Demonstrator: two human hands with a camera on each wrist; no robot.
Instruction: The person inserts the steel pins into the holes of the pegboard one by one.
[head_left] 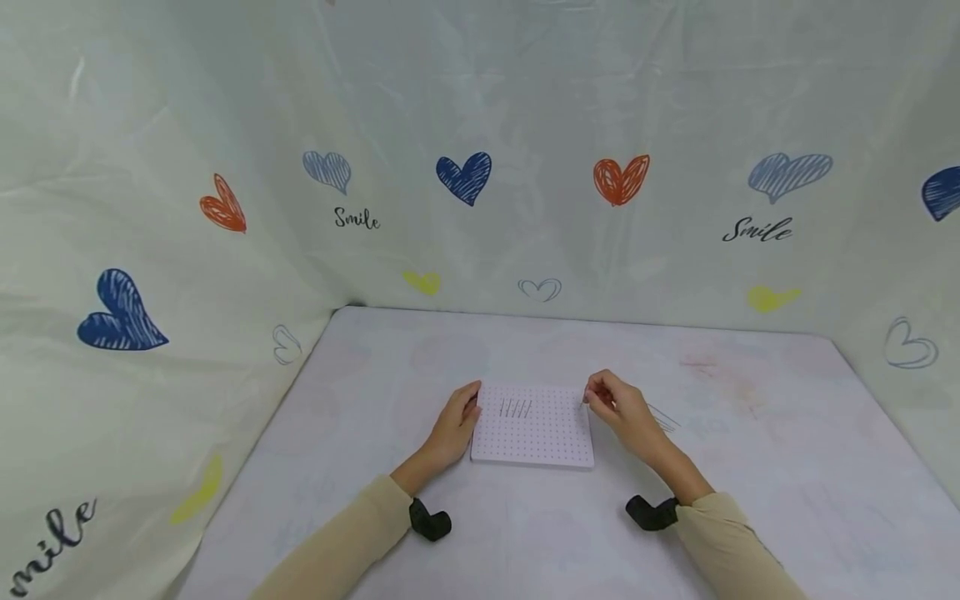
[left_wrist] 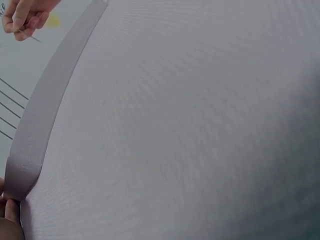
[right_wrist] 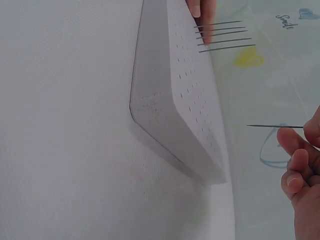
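A white pegboard (head_left: 534,442) with rows of small holes lies on the table, its thick side wall (right_wrist: 155,120) close up in the right wrist view. Several thin dark metal pins (head_left: 516,408) stand in a row near its upper left, leaning slightly in the head view. At the board's left edge my left hand (head_left: 452,429) grips the side near the far corner. My right hand (head_left: 618,408) pinches one more pin (right_wrist: 272,126) between thumb and index finger, over the board's far right corner. The pin's tip appears apart from the board in the right wrist view.
Several loose pins (head_left: 663,418) lie on the white table (head_left: 750,500) just right of my right hand, partly hidden by it. Behind and to the left hangs a pale curtain (head_left: 540,100) printed with hearts. A black strap end (head_left: 652,512) sticks out from each wrist.
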